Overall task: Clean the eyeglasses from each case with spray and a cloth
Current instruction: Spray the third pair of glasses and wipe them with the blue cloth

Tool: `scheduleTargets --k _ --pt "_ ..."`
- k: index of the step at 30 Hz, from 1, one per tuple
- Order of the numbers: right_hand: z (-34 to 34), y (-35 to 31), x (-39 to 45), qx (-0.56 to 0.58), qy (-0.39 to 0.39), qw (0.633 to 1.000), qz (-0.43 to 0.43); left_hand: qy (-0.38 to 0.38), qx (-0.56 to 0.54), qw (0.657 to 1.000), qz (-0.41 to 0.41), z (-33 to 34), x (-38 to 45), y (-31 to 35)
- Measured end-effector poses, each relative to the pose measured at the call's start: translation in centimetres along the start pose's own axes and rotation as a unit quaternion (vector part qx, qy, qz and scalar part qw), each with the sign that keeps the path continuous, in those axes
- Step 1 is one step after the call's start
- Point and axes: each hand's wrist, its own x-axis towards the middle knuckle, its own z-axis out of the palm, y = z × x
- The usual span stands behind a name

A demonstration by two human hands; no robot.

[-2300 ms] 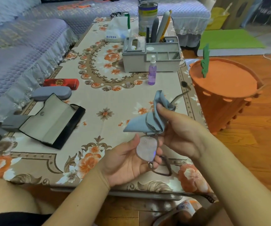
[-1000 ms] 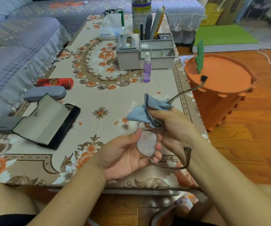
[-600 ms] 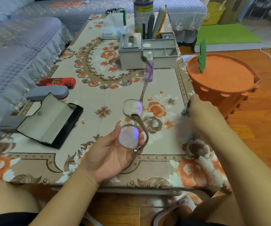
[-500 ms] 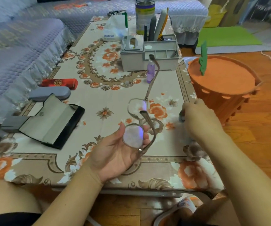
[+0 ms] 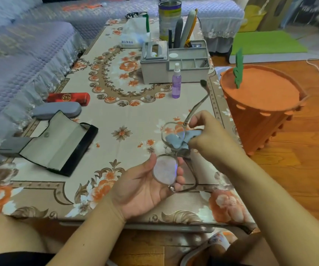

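My left hand (image 5: 143, 189) holds the brown-framed eyeglasses (image 5: 165, 171) by the near lens, over the front of the floral table (image 5: 39, 189). My right hand (image 5: 210, 135) pinches a blue cloth (image 5: 176, 140) against the far lens. One temple arm sticks up toward the back right. A purple spray bottle (image 5: 176, 81) stands mid-table. An open black case (image 5: 58, 144) lies at the left, with a closed grey case (image 5: 56, 110) and a closed red case (image 5: 68, 97) behind it.
A grey organiser box (image 5: 174, 64) with pens, a tin (image 5: 169, 18) and a tissue pack (image 5: 135, 33) stand at the back of the table. An orange carrot-shaped basket (image 5: 260, 104) sits on the wooden floor to the right. A purple-covered sofa (image 5: 20, 54) runs along the left.
My right hand had gone off to the right table edge, leaving the glasses in my left hand alone. It has come back with the blue cloth onto the far lens.
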Motion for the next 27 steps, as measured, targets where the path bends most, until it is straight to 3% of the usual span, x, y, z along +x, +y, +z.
scheduleTargets --k 4,8,11,13,14,16,18,22,25,27 --pt "1.0 0.7 -0.2 0.239 0.018 0.964 0.119 0.006 0.005 1.0 0.014 0.2 0.1 0.2" --pt "1.5 1.0 -0.6 0.286 -0.012 0.943 0.167 0.022 0.036 0.999 0.024 -0.1 0.0 0.6" --pt "1.3 0.9 -0.5 0.293 -0.044 0.945 0.141 0.034 0.032 0.998 0.047 -0.4 -0.2 0.9" --pt "0.5 1.1 -0.1 0.163 -0.018 0.982 0.093 0.037 -0.005 0.998 0.06 -0.9 -0.6 1.4" --pt "-0.1 1.1 0.2 0.022 0.006 0.998 0.053 0.039 -0.016 0.997 0.066 -1.1 -0.8 1.6" --pt "-1.5 1.2 0.7 -0.247 0.039 0.968 -0.01 0.048 -0.019 0.996 0.075 -1.4 -1.3 2.1" --pt "-2.7 0.6 0.8 -0.304 0.032 0.952 0.01 0.064 -0.013 0.995 0.08 -1.3 -1.5 2.5" --pt "-4.9 -0.5 0.4 -0.17 -0.06 0.983 -0.017 0.067 -0.008 0.995 0.077 -1.1 -1.7 2.7" --pt "-5.6 -1.6 -0.2 0.048 -0.105 0.993 -0.029 0.041 -0.005 0.997 0.058 -0.7 -1.3 2.4" --pt "-5.2 -1.9 -0.5 0.195 -0.094 0.976 -0.01 0.017 0.002 0.999 0.041 -0.3 -0.9 1.8"
